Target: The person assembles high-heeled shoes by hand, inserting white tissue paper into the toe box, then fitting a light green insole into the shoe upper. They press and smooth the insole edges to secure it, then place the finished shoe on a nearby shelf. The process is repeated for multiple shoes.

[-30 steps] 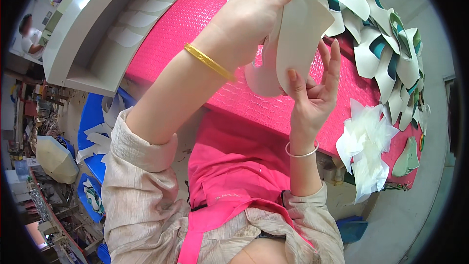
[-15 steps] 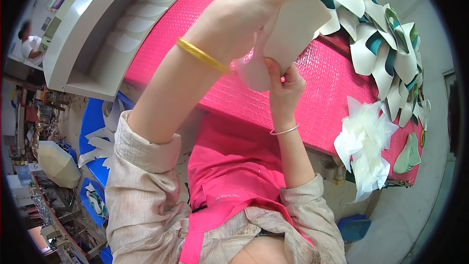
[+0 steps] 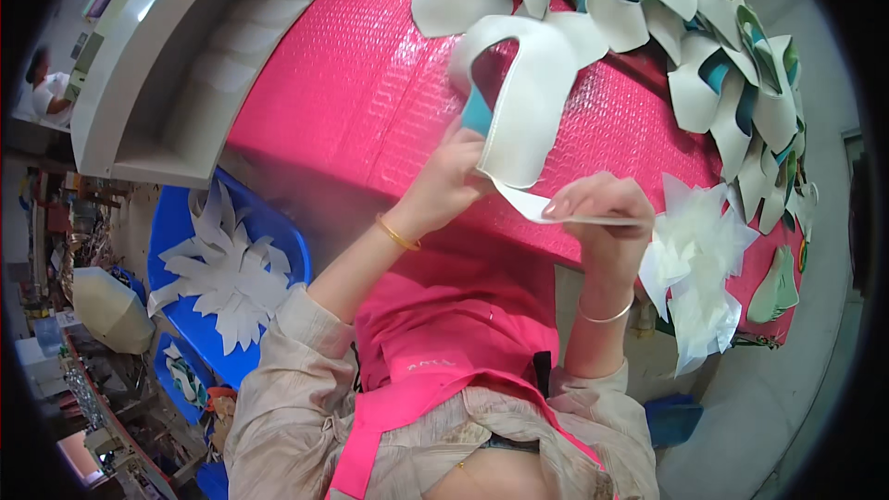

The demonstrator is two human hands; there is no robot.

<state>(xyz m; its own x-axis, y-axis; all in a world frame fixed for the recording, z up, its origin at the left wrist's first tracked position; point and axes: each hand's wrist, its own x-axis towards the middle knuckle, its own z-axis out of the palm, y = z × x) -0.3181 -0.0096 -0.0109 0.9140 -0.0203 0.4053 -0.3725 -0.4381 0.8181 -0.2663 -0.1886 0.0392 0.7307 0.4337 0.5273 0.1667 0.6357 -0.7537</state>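
The left hand there is nearly closed, pinching the near end of a looped white piece above the pink table. The piece's long axis runs away from the person, leaning slightly right, rounded bend outermost. The right hand, fingers curled, grips a thin white strip slanting rightward.

Left hand: some fingertips hidden behind the white piece
Grey shelf: cut off by the upper edge
Piled pieces: topmost cut off likewise
Pink apron: lettering too small
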